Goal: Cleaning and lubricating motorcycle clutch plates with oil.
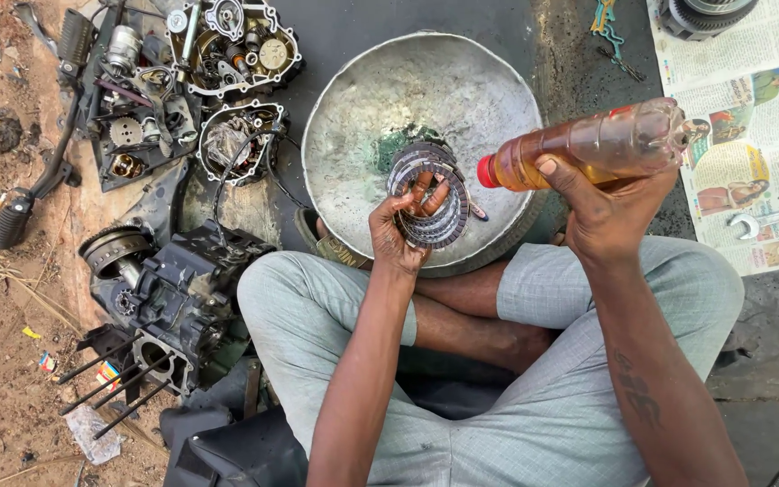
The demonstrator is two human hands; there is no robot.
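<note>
Now left hand grips clutch plates; right hand tilts oil bottle

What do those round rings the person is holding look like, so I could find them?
Find the big dented metal bowl in the middle of the ground. Just above its near edge, the left hand grips a stack of flat rings. They are dark, thin, toothed circles with open middles, unlike the bulky engine parts to the left.
</note>
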